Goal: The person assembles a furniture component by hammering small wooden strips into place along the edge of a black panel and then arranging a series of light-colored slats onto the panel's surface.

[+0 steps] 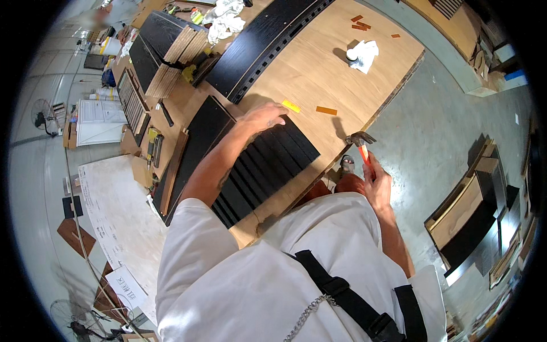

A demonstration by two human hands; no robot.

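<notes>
My right hand [377,185] is closed around the orange handle of a claw hammer [364,153], held up past the table's right edge with its metal head at the top. My left hand [263,117] rests at the far end of a row of black boards [268,165], its fingers curled over a board's edge; what lies under the fingers is partly hidden. Just beyond those fingertips is a small yellow strip [291,106]. An orange-brown strip [326,110] lies on the wooden table [310,62] to its right.
Long black panels [250,43] run along the table's far left. Stacked boards [171,51], a second hammer [165,113] and a yellow-black tool [154,147] are at left. A white crumpled piece [364,56] and brown strips [360,24] lie farther off. More panels [478,211] stand on the right floor.
</notes>
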